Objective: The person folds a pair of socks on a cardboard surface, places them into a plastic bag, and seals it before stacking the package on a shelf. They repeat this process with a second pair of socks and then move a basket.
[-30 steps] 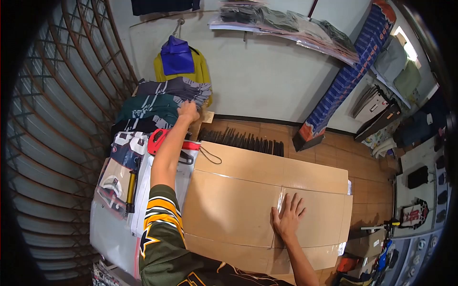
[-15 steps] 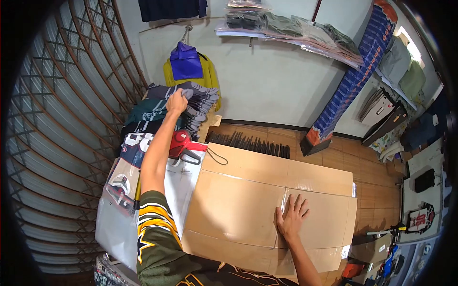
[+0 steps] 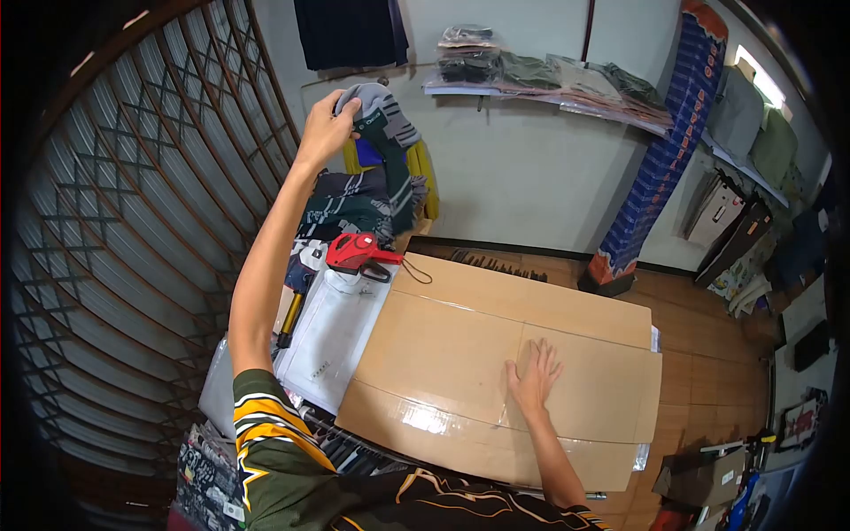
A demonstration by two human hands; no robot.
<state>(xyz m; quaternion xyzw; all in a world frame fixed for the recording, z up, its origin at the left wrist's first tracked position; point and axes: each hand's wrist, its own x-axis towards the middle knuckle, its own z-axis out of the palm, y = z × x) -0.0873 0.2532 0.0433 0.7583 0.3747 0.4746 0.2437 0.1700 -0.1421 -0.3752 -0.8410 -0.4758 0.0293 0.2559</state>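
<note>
A person looks down at a flattened cardboard sheet that fills the middle of the view. Two bare hands show. The left hand, at about eleven o'clock, is raised high and clenched around one folded grey and dark green garment, which hangs down from the fingers in front of the pale wall. The right hand, near five o'clock from the centre, lies flat and spread on the cardboard, fingers apart, gripping nothing.

Below the lifted garment, at about twelve o'clock from the cardboard's far left corner, sits one stack of folded clothes in dark striped fabrics; how many pieces it holds cannot be counted. One red tape dispenser rests just beside the cardboard's far left corner. One white plastic packet lies along the cardboard's left edge at nine o'clock, touching it. One yellow-handled tool lies just left of that packet.

A metal lattice gate curves down the left side. One wall shelf at one o'clock carries bagged clothes. One tall blue patterned roll leans at two o'clock.
</note>
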